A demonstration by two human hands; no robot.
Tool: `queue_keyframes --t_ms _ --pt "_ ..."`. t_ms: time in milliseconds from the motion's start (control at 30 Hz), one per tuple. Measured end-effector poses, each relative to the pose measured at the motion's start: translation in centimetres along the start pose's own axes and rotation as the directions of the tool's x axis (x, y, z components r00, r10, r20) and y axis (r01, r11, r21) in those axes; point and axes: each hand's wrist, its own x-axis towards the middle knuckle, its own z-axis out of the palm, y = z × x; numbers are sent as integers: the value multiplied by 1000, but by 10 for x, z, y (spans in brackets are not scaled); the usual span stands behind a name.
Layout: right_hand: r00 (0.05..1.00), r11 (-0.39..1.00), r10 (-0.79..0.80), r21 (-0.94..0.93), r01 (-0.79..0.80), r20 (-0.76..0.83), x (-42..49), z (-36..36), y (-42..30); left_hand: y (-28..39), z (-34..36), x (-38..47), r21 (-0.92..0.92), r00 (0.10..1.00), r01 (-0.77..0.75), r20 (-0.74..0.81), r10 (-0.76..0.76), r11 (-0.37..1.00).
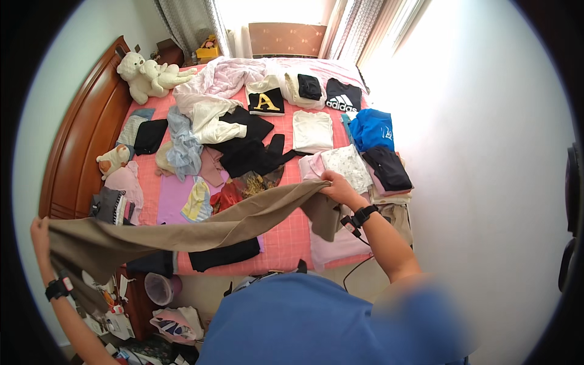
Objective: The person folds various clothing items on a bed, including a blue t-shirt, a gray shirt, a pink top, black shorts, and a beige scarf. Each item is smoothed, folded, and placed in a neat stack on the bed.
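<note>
A long brown cloth garment (214,232) hangs stretched between my two hands, above the near side of the bed. My left hand (40,237) grips one end at the far left, out past the bed. The other end is pinched in my right hand (340,189), over the right part of the bed, with a short piece drooping below it. Beneath the cloth lie a black folded garment (226,255), a red cloth (226,197) and a yellow-and-blue striped cloth (197,200). Close to my right hand is a folded white patterned garment (346,166).
Loose black clothes (248,150) lie mid-bed on the pink checked sheet (287,232). Folded stacks, one topped by a black garment (388,169), line the right edge. White teddy bears (143,75) lean near the wooden headboard (84,146). A bin (159,288) stands on the floor.
</note>
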Motion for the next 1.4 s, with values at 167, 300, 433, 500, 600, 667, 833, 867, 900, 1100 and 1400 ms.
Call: queue_keyframes --t_ms 167,300,433,500,600,667,833,867,900,1100,1400 --pt "960 991 131 -13 -132 248 -25 -22 -52 287 147 -95 -544 928 24 324 183 839" --pt "917 966 32 223 -131 398 -16 8 -87 421 171 -170 -825 680 423 562 471 375" --pt "887 923 -67 366 -119 457 -13 34 -138 544 183 -218 -862 583 461 474 661 211" --pt "895 905 -94 412 -106 436 -17 39 -158 593 182 -227 -889 480 332 447 754 316" --pt "920 883 -105 460 -88 377 -15 40 -172 636 185 -235 -875 358 425 396 845 230" --pt "941 890 -81 448 -80 328 -17 31 -174 646 201 -245 -910 416 392 304 857 133" --pt "919 1000 21 -1 -23 393 -37 5 -155 643 187 -235 -952 556 226 300 775 207" --pt "918 998 44 -64 -21 394 -43 5 -151 639 181 -230 -949 575 205 313 756 238" --pt "915 992 62 -126 -13 398 -47 6 -148 635 170 -224 -945 599 183 326 732 271" --pt "975 997 -68 -30 76 212 -50 7 -50 612 137 -209 -947 672 72 279 686 314" --pt "944 968 165 134 -210 287 -51 -27 -20 505 138 -169 -928 824 156 311 473 338"
